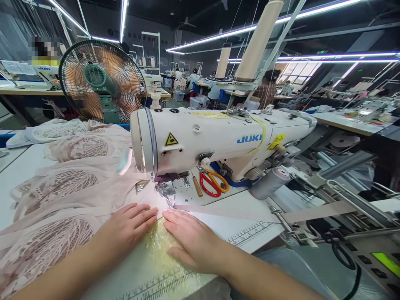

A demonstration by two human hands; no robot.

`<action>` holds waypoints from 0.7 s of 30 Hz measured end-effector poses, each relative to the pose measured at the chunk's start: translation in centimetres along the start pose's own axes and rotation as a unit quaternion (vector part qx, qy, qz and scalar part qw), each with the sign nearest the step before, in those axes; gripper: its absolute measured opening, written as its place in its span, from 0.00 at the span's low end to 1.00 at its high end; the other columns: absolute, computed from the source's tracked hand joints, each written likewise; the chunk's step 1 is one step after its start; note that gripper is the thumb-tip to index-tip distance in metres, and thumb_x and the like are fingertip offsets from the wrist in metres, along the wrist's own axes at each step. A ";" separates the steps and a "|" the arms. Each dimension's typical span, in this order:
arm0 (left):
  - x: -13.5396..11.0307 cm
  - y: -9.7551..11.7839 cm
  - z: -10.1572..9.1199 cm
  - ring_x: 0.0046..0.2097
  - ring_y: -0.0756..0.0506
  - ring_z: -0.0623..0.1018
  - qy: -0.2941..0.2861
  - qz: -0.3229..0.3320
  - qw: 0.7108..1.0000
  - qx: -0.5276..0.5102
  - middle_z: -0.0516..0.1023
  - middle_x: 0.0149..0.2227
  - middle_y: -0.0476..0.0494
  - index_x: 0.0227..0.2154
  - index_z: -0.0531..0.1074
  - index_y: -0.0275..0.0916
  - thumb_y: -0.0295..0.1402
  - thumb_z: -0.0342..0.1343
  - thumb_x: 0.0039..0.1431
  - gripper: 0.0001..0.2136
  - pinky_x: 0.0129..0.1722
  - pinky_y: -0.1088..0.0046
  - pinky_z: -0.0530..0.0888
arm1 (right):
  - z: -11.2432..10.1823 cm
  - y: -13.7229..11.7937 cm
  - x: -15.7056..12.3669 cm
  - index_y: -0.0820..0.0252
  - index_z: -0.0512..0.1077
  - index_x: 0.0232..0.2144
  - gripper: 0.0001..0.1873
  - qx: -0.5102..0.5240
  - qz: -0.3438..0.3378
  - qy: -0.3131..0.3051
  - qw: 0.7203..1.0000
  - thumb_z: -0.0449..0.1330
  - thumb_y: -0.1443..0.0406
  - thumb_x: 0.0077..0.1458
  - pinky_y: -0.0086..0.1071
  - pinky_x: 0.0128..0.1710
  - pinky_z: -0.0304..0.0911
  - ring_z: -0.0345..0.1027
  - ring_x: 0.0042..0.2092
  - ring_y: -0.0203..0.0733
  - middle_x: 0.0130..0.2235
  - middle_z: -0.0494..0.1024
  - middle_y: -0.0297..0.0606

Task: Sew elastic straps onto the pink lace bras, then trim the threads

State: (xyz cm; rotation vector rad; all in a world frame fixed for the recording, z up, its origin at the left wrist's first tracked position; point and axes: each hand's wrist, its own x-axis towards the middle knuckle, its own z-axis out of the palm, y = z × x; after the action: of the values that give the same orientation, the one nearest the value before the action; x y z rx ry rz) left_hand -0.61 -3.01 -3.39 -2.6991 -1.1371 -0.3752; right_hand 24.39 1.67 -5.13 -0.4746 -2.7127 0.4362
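Note:
My left hand (129,227) lies flat with fingers stretched out on pale pink lace fabric (62,196), just in front of the presser foot (164,189) of a white Juki sewing machine (218,137). Beside it, my right hand (190,239) also rests flat, fingers together and extended, on the fabric edge and the table. The fingertips of both hands point toward the needle area. A pale strip of tape (237,212) runs from the foot to the right.
Red and orange scissors (214,183) lie on the machine bed behind the needle. A large fan (101,81) stands at the back left. Thread cones (258,41) rise behind the machine. A metal tape guide rack (343,200) sits at right. Other workers sit far back.

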 end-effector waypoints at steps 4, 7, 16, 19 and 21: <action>-0.1 -0.8 0.2 0.53 0.43 0.74 -0.013 -0.009 1.000 -0.023 0.74 0.55 0.43 0.55 0.66 0.44 0.26 0.45 0.64 0.18 0.51 0.61 0.72 | 0.0 0.1 0.0 0.69 0.64 0.55 0.24 -0.002 0.000 0.002 1.000 0.52 0.57 0.62 0.39 0.65 0.45 0.48 0.65 0.46 0.63 0.60 0.49; -0.3 -1.5 0.6 0.54 0.43 0.74 -0.009 -0.015 1.000 -0.018 0.74 0.55 0.43 0.55 0.66 0.42 0.25 0.43 0.64 0.18 0.52 0.61 0.71 | 0.0 0.1 -0.1 0.69 0.64 0.55 0.25 -0.005 0.001 -0.004 1.000 0.51 0.57 0.63 0.39 0.65 0.45 0.49 0.65 0.46 0.63 0.60 0.49; 0.0 -3.6 0.8 0.52 0.45 0.75 -0.005 -0.016 1.000 0.025 0.74 0.55 0.43 0.52 0.69 0.41 0.23 0.41 0.63 0.19 0.51 0.63 0.72 | -0.3 -0.1 0.1 0.71 0.66 0.53 0.25 -0.009 0.003 -0.020 1.000 0.52 0.57 0.63 0.41 0.65 0.47 0.49 0.65 0.48 0.61 0.62 0.51; 0.4 -3.8 0.6 0.53 0.44 0.74 -0.006 -0.017 0.998 0.055 0.74 0.55 0.43 0.50 0.70 0.40 0.23 0.41 0.63 0.18 0.51 0.62 0.71 | -0.3 -0.1 0.1 0.72 0.66 0.54 0.25 -0.010 0.000 -0.023 1.000 0.52 0.57 0.62 0.42 0.64 0.48 0.50 0.64 0.49 0.61 0.62 0.52; 0.6 -3.2 0.0 0.54 0.43 0.73 -0.010 -0.030 0.997 0.074 0.72 0.56 0.42 0.50 0.70 0.41 0.24 0.42 0.62 0.18 0.52 0.61 0.71 | -0.2 0.1 0.2 0.72 0.66 0.53 0.24 -0.007 -0.002 -0.010 1.000 0.53 0.58 0.62 0.42 0.64 0.49 0.51 0.64 0.50 0.61 0.62 0.52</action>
State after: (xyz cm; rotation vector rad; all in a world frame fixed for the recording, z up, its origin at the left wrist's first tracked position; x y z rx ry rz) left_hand -2.57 -0.41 -2.94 -2.5516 -1.2031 -0.2635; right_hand 24.32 1.87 -4.91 -0.4709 -2.7368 0.4247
